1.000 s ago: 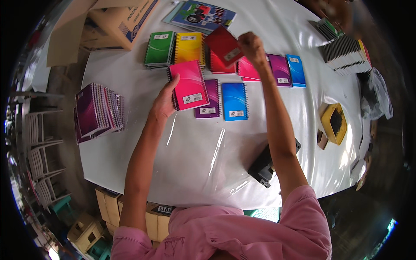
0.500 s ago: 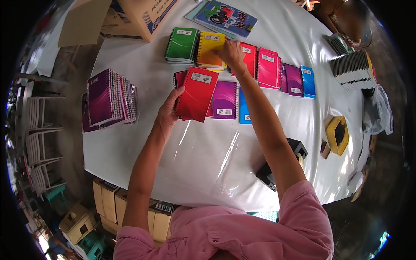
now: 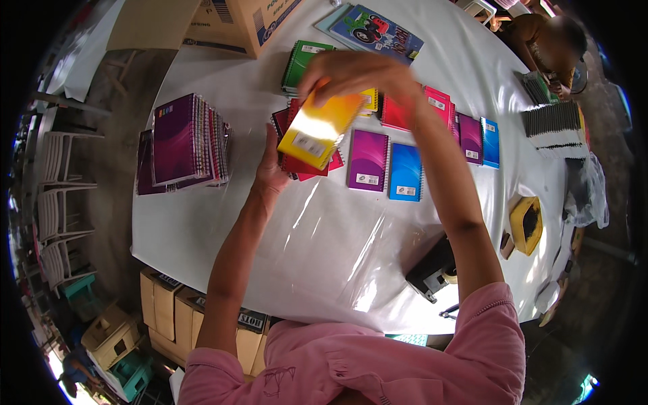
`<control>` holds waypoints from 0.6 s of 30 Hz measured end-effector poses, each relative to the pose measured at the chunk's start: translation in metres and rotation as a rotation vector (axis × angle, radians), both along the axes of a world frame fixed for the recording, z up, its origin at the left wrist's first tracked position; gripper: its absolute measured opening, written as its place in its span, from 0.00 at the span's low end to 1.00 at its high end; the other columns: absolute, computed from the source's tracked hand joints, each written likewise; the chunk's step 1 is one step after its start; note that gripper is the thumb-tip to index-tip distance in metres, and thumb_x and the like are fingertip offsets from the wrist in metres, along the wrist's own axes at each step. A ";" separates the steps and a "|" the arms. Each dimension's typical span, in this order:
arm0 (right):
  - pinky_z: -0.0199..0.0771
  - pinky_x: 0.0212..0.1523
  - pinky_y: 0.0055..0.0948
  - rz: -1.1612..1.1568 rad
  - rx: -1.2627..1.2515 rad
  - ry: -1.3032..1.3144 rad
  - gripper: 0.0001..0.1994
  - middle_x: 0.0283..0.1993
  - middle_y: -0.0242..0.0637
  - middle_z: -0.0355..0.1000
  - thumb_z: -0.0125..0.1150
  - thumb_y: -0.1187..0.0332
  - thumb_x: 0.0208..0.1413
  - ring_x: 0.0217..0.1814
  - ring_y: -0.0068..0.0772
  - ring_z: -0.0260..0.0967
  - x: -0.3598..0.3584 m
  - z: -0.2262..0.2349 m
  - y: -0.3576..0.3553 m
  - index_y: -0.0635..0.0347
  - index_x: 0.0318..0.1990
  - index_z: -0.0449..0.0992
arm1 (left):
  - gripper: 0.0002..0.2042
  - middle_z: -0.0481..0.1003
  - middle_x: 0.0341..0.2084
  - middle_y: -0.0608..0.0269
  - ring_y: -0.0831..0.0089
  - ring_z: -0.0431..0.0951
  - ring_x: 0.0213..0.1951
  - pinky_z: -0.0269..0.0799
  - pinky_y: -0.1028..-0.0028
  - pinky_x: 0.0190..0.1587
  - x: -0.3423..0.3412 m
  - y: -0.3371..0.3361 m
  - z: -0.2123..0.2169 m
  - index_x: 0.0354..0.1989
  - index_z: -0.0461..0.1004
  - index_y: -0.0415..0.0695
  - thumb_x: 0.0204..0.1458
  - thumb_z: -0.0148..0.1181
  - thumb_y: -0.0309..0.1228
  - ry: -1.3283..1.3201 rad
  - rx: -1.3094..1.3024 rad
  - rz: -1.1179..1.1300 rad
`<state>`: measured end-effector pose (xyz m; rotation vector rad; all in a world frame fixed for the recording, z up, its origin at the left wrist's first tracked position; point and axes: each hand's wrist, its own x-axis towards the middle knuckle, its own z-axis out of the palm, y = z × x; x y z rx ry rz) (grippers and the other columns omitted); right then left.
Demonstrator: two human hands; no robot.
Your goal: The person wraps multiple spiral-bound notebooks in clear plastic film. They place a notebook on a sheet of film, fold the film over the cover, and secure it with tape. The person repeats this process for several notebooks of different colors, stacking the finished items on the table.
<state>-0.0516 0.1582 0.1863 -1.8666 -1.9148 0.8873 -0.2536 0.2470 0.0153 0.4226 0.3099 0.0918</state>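
Observation:
My left hand (image 3: 271, 169) grips a small stack of red spiral notebooks (image 3: 312, 170) by its left edge. Over that stack my right hand (image 3: 361, 73), slightly smeared by motion, holds a tilted yellow spiral notebook (image 3: 317, 131) by its upper end. The yellow notebook overlaps the red ones; whether they touch, I cannot tell. Behind the right hand are a green notebook pile (image 3: 297, 64), more yellow notebooks (image 3: 369, 100) and a red pile (image 3: 397, 113), all partly covered. A purple notebook (image 3: 368, 158) and a blue notebook (image 3: 405, 172) lie just right of the held stack.
Wrapped purple notebooks (image 3: 174, 142) are stacked at left. Pink (image 3: 439, 101), purple (image 3: 470, 138) and blue piles (image 3: 491, 142) lie to the right. A cardboard box (image 3: 229, 27), a black tape dispenser (image 3: 432, 270) and a yellow container (image 3: 526, 226) stand on the white table. Another person (image 3: 540, 44) sits far right.
My right hand has taken a yellow notebook from its pile and brought it left and nearer, over the red stack in my left hand. The view has shifted slightly.

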 end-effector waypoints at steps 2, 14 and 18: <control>0.66 0.52 0.32 -0.125 0.173 0.016 0.16 0.44 0.41 0.74 0.61 0.59 0.50 0.50 0.39 0.68 0.006 -0.035 0.016 0.58 0.43 0.78 | 0.27 0.73 0.49 0.61 0.66 0.74 0.50 0.71 0.62 0.52 0.000 0.006 -0.015 0.57 0.66 0.45 0.57 0.49 0.53 -0.132 -0.176 -0.077; 0.54 0.67 0.44 -0.515 0.429 -0.755 0.32 0.65 0.52 0.56 0.66 0.61 0.46 0.69 0.47 0.52 0.006 -0.174 -0.003 0.65 0.58 0.65 | 0.22 0.75 0.45 0.59 0.66 0.75 0.47 0.71 0.64 0.53 -0.016 0.012 -0.002 0.53 0.68 0.41 0.46 0.63 0.24 0.143 -0.157 0.093; 0.57 0.65 0.43 -0.543 0.478 -0.596 0.30 0.64 0.50 0.57 0.65 0.62 0.48 0.66 0.48 0.55 0.012 -0.169 -0.011 0.64 0.58 0.66 | 0.22 0.75 0.43 0.59 0.66 0.76 0.47 0.71 0.65 0.52 0.001 0.008 -0.004 0.52 0.69 0.41 0.46 0.63 0.24 0.179 -0.008 0.053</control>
